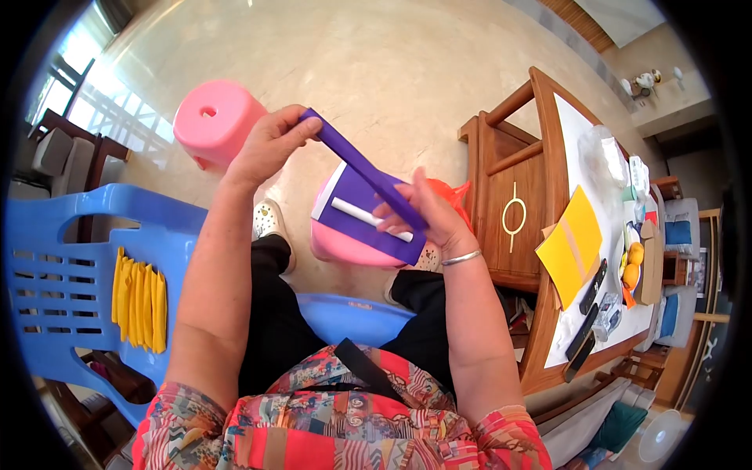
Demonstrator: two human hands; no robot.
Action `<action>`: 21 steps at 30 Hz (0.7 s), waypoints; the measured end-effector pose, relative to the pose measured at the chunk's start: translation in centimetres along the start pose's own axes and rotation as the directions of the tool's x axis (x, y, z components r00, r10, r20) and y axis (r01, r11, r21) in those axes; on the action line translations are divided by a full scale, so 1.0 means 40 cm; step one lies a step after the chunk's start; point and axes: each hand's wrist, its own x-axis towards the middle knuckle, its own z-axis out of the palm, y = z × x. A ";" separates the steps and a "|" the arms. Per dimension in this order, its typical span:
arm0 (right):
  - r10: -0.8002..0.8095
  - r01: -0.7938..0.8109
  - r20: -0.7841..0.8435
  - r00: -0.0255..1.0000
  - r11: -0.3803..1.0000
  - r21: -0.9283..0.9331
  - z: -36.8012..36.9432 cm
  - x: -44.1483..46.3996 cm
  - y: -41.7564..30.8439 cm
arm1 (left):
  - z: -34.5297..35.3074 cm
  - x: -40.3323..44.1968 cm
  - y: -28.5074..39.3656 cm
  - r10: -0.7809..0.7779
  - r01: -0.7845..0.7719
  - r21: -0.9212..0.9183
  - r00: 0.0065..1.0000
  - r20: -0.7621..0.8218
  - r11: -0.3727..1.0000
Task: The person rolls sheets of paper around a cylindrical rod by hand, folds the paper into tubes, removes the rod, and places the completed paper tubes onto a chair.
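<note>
My left hand (276, 142) pinches the upper end of a folded purple strip (356, 160) between thumb and fingers. The strip slants down to the right, its lower end lying across the fingers and palm of my right hand (432, 211), which wears a bangle. That hand's fingers curl partly behind the strip. Below both hands, a flat purple sheet (345, 200) covers most of a pink stool (333, 244). On the sheet rests a white stick or rolled tube (368, 219); my right fingers hide some of it.
Another pink stool (215, 121) stands front left. Several folded yellow strips (141, 301) lie on a blue plastic chair (55, 258) at left. The wooden table (540, 157) at right bears yellow sheets (572, 247), dark-handled tools (583, 337) and orange fruit (633, 262). Something red-orange (453, 196) sits behind my right hand.
</note>
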 end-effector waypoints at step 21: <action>-0.602 0.797 -0.527 0.599 0.513 0.320 0.035 0.000 -0.039 | 0.418 -0.097 -0.128 -0.658 0.597 -0.742 0.695 0.288 0.305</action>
